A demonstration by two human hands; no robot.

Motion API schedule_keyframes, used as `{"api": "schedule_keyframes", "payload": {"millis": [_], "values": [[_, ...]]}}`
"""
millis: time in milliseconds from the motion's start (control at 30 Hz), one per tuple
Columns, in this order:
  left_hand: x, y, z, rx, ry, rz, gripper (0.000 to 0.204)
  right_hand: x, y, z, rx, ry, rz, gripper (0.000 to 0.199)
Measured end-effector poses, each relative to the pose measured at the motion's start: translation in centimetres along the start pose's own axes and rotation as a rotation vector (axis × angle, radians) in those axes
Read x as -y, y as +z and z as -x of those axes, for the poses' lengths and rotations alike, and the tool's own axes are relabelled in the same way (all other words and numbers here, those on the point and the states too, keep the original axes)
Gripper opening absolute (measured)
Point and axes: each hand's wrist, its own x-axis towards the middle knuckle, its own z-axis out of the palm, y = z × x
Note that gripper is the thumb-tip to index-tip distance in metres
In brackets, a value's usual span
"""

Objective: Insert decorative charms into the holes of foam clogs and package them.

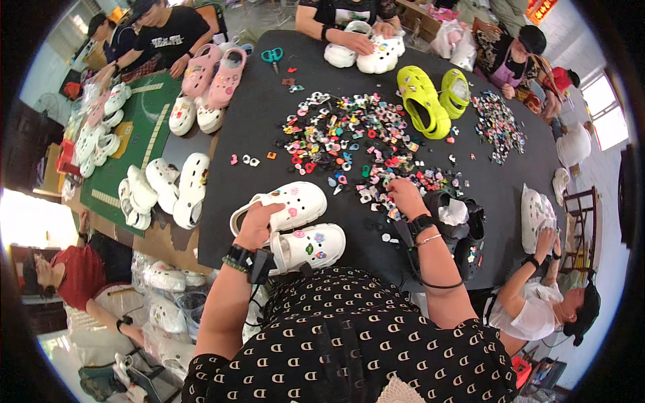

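Observation:
My left hand (pixel 254 225) grips a white clog (pixel 302 201) at its opening, the thumb lying along its top. Close in front of me, a second white clog (pixel 322 243) sits beside it. Both carry small coloured charms on their uppers. My right hand (pixel 405 197) reaches into the near edge of a wide pile of small shoe charms (pixel 356 131), fingertips drawn together and pointing down. Whatever lies between those fingertips is too small to make out. Black clogs (pixel 474 232), with white stuffing (pixel 453 212) in one, stand right beside my right wrist.
Lime-green clogs (pixel 420 101) stand beyond the pile, near a second charm heap (pixel 498 127). Teal scissors (pixel 272 56) lie at the far left of the black table (pixel 232 134). Pink clogs (pixel 227 77) and white clogs (pixel 193 188) crowd the left side. Several people work around the table.

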Motion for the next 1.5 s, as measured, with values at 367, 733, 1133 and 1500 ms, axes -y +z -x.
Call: {"api": "schedule_keyframes", "payload": {"millis": [367, 733, 1133, 1500], "values": [[-0.1, -0.3, -0.2, -0.009, -0.006, -0.057, 0.033, 10.2, -1.0, -1.5, -0.055, -0.119, -0.512, 0.012], [-1.2, 0.9, 1.3, 0.239, -0.035, 0.015, 0.037, 18.4, 3.2, -4.0, 0.187, -0.316, -0.553, 0.012], [-0.9, 0.6, 0.8, 0.163, -0.054, -0.073, 0.036, 19.4, 4.9, -5.5, 0.316, -0.259, -0.391, 0.014], [-0.7, 1.1, 1.2, 0.097, -0.043, -0.093, 0.04, 20.9, 4.2, -6.3, 0.271, -0.1, -0.092, 0.052]]}}
